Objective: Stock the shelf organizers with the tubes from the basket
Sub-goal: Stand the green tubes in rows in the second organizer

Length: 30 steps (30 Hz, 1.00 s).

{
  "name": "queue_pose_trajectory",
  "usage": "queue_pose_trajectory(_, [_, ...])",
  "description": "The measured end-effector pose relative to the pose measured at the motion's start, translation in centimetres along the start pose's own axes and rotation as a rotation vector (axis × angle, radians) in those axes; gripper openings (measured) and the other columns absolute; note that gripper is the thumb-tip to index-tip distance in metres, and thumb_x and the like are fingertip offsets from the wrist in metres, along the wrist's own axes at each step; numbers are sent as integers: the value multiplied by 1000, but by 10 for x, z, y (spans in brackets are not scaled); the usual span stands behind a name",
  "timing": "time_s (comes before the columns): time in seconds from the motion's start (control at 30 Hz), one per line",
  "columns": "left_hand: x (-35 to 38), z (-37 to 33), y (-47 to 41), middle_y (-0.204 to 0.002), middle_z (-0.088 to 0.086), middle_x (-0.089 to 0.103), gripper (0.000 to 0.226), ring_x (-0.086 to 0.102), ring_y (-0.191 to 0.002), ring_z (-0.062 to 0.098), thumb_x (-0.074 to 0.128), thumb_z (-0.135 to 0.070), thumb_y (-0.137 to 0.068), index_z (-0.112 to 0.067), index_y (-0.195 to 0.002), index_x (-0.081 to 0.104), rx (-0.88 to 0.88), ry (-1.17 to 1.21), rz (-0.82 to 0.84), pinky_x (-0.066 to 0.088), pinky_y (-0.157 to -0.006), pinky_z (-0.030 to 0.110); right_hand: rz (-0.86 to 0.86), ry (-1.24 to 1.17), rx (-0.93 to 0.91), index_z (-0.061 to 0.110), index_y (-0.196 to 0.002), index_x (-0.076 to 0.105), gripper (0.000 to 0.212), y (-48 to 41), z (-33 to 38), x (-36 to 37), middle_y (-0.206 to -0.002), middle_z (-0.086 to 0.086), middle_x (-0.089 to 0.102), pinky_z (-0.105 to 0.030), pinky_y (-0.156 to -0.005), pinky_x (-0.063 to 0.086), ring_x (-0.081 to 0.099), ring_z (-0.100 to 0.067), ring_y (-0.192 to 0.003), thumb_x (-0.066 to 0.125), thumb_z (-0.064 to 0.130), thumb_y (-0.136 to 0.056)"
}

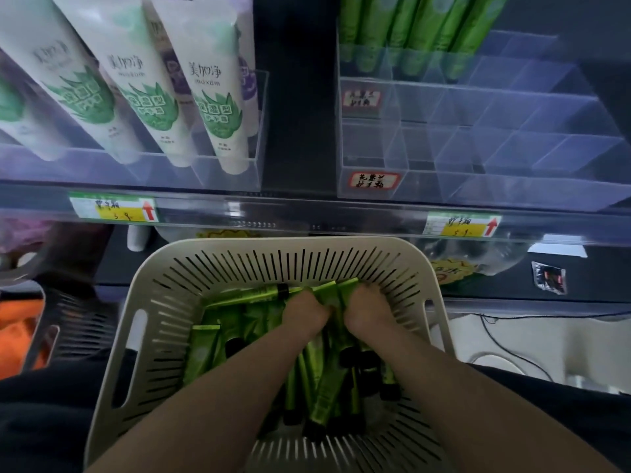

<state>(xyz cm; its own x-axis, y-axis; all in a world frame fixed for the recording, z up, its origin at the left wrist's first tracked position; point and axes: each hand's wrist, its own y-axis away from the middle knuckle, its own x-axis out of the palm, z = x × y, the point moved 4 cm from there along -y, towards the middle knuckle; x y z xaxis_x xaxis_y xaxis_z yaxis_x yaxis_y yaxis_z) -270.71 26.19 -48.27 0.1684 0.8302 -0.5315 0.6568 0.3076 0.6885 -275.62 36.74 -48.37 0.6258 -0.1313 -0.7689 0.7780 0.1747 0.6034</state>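
A beige slotted basket sits in front of me, below the shelf edge, with several green tubes with black caps piled inside. Both hands reach down into the pile. My left hand has its fingers curled round green tubes near the basket's far side. My right hand is right beside it, also curled round green tubes. A clear acrylic organizer with divided compartments stands on the shelf at the upper right; its back row holds several green tubes, the front compartments hold nothing.
On the left of the shelf a clear tray holds several white tubes with green leaf print. Price labels run along the shelf rail. A dark crate with orange items sits at lower left; cables lie at right.
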Motion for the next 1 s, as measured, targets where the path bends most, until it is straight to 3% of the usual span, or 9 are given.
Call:
queue_pose_trajectory(0.1, [4, 3, -8, -64, 2, 45, 36, 51, -74, 19, 65, -28, -85, -14, -62, 42, -49, 65, 44, 38, -61, 25, -19, -9, 16, 2, -118, 52, 32, -1, -4, 1, -128, -20, 48, -36, -99, 41, 45, -32, -118, 49, 13, -88])
queue_pose_trajectory(0.27, [5, 5, -11, -83, 9, 55, 23, 60, -84, 26, 69, -25, -83, -6, -93, 60, -58, 160, 32, 40, -63, 24, -38, -110, 32, 6, -125, 49, 43, -3, -7, 3, -131, -18, 48, -35, -103, 39, 45, -32, -120, 55, 20, -85])
queue_pose_trajectory(0.43, [9, 6, -10, -67, 1, 48, 18, 53, -76, 17, 67, -19, -83, -9, -85, 52, -82, 225, -16, 36, -50, 21, -14, -246, 31, 10, -129, 40, 46, 2, -9, 2, -123, -15, 56, -34, -94, 46, 54, -32, -114, 56, 18, -86])
queue_pose_trajectory(0.6, [12, 6, -7, -82, 9, 57, 19, 56, -81, 20, 69, -14, -81, -2, -94, 62, -93, 293, -11, 43, -64, 23, 17, -315, 8, 15, -133, 38, 52, 5, -12, -1, -121, -11, 59, -31, -89, 47, 57, -28, -111, 60, 15, -85])
queue_pose_trajectory(0.67, [12, 8, -4, -72, 7, 52, 14, 54, -77, 20, 70, -10, -79, -3, -77, 58, -95, 313, -2, 40, -58, 23, 25, -371, 8, 16, -134, 39, 55, 8, -14, -2, -121, -10, 59, -30, -89, 46, 57, -27, -111, 62, 15, -84])
queue_pose_trajectory(0.77, [10, 10, 0, -63, 5, 48, 26, 52, -71, 19, 72, -10, -78, -8, -62, 50, -92, 345, 2, 37, -52, 22, 27, -426, 1, 15, -131, 40, 53, 14, -16, -5, -119, -8, 60, -27, -83, 46, 58, -27, -108, 64, 16, -84])
queue_pose_trajectory(0.9, [3, 10, 9, -71, 8, 56, 20, 58, -75, 23, 76, -11, -75, -5, -73, 57, -39, 378, 17, 52, -72, 34, 18, -481, -28, 11, -123, 45, 42, 28, -16, -12, -113, -10, 61, -24, -71, 40, 58, -24, -100, 62, 13, -85])
queue_pose_trajectory(1.0, [-4, 8, 19, -67, 3, 53, 22, 57, -79, 23, 77, -6, -73, -11, -69, 55, 19, 410, 23, 53, -84, 38, 22, -519, -66, 9, -120, 46, 39, 40, -15, -18, -98, -3, 58, -22, -55, 37, 53, -18, -88, 62, 11, -84])
